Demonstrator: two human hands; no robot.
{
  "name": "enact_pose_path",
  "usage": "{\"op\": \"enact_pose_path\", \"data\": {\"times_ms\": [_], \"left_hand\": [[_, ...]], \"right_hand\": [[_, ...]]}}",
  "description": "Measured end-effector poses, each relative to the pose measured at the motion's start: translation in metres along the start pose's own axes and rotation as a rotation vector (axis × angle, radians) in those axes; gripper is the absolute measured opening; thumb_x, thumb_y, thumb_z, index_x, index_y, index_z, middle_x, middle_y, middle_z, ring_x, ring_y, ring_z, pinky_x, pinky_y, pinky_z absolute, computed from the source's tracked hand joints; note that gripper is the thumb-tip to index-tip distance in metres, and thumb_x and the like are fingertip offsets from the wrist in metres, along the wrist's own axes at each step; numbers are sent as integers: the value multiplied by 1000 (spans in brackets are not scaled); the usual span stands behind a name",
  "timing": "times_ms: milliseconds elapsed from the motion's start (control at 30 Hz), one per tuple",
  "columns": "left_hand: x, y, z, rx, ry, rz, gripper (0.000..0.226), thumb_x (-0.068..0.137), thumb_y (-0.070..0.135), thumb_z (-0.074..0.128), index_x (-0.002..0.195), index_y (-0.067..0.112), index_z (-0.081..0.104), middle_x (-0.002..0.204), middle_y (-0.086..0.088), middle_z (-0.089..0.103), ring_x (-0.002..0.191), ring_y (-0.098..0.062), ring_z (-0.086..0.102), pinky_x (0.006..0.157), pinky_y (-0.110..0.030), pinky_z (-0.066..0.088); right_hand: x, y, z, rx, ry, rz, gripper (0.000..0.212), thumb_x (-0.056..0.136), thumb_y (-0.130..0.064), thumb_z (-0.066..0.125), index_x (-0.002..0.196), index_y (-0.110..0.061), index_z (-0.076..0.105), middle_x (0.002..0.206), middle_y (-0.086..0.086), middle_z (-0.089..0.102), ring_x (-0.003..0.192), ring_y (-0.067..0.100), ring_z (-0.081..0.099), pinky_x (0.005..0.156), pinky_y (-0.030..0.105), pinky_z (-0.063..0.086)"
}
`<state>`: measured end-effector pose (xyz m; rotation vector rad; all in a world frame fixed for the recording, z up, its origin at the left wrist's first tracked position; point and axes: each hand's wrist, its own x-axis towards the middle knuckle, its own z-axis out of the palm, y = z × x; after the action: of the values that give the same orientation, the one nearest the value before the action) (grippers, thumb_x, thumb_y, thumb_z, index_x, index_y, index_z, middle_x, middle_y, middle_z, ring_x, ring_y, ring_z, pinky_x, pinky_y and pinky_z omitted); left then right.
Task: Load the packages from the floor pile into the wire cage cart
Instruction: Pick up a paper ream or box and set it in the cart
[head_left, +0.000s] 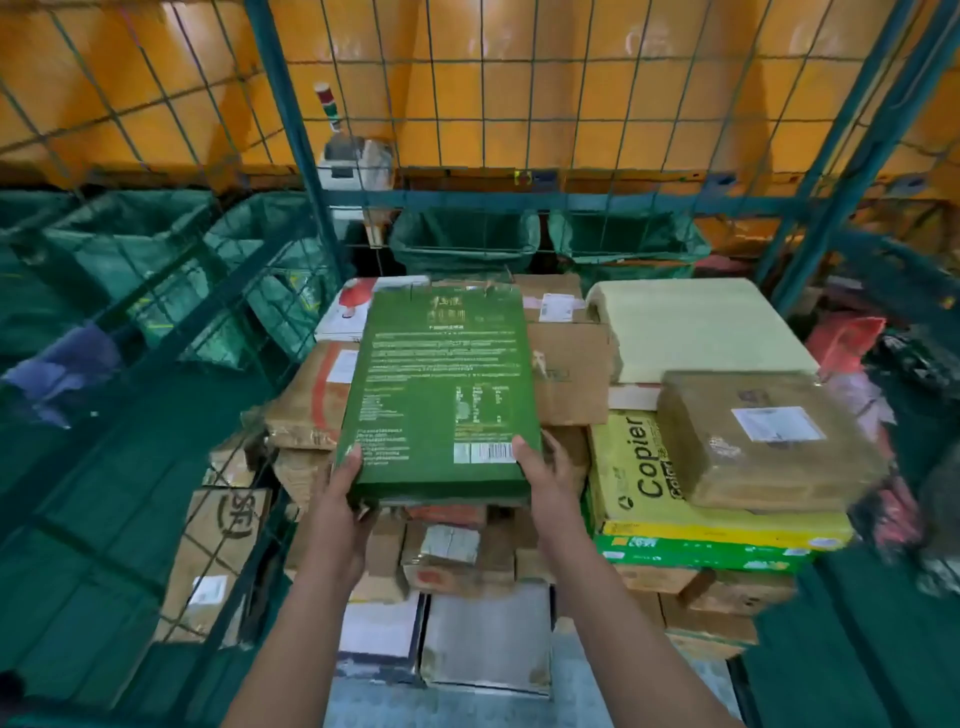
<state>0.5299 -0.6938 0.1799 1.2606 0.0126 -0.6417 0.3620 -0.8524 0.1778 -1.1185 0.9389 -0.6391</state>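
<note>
Both hands, left hand (345, 491) and right hand (540, 475), grip the green box (441, 384) by its near corners, above stacked parcels (753, 431). Beyond the hands, the wire cage cart (519, 197) looks roughly half full; the floor pile is not visible.

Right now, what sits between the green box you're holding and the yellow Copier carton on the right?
In the head view, a brown cardboard box sits between the green box and the Copier carton; nearer you, only the right hand lies there.
</note>
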Motion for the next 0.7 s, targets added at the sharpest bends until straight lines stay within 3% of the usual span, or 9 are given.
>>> {"op": "enact_pose_path", "data": {"times_ms": [67, 200, 267, 367, 500, 600, 700], "left_hand": [[11, 5, 16, -12, 21, 23, 49, 96, 39, 66, 141, 24, 54, 130, -3, 69, 120, -24, 63, 98, -43, 51], [33, 5, 34, -1, 61, 33, 51, 96, 40, 66, 142, 24, 52, 129, -6, 68, 117, -27, 63, 89, -41, 50], [41, 0, 37, 8, 67, 11, 50, 95, 39, 67, 141, 23, 54, 129, -8, 68, 115, -28, 64, 85, -39, 51], [53, -8, 40, 16, 79, -45, 47, 95, 37, 68, 139, 26, 55, 128, -7, 68, 118, -28, 63, 90, -42, 53], [68, -19, 34, 18, 61, -134, 46, 93, 37, 70, 136, 25, 57, 130, -10, 67, 120, -32, 62, 96, -49, 55], [78, -22, 29, -10, 54, -180, 48, 95, 35, 68, 138, 22, 52, 131, -13, 66, 120, -35, 61, 106, -57, 49], [91, -18, 26, -41, 63, -218, 46, 96, 34, 67, 136, 17, 55, 127, -15, 68, 114, -35, 64, 105, -61, 48]], "right_hand": [[24, -13, 2, 18, 5, 13, 68, 86, -59, 72, 145, -39, 44, 143, -5, 51, 127, 19, 52, 104, 42, 46], [51, -16, 6, 21, 11, 70, 62, 94, -50, 68, 149, -36, 43, 136, -2, 55, 119, 20, 55, 91, 37, 49], [59, -10, 5, 12, 17, 117, 61, 94, -50, 67, 148, -34, 43, 134, -2, 58, 116, 20, 59, 95, 42, 53], [72, -2, 5, 35, 22, 186, 67, 85, -58, 73, 142, -38, 44, 131, -1, 61, 113, 23, 63, 102, 52, 52], [85, 8, 9, 16, 47, 238, 68, 77, -68, 74, 134, -42, 46, 136, 1, 59, 119, 26, 61, 104, 53, 52], [86, 3, 14, 40, 35, 284, 79, 75, -86, 59, 137, -38, 52, 134, 3, 61, 121, 27, 59, 106, 53, 49], [97, 5, 7, 143, 143, 327, 66, 95, -76, 37, 130, -24, 58, 124, 8, 66, 110, 28, 61, 104, 50, 45]]}}
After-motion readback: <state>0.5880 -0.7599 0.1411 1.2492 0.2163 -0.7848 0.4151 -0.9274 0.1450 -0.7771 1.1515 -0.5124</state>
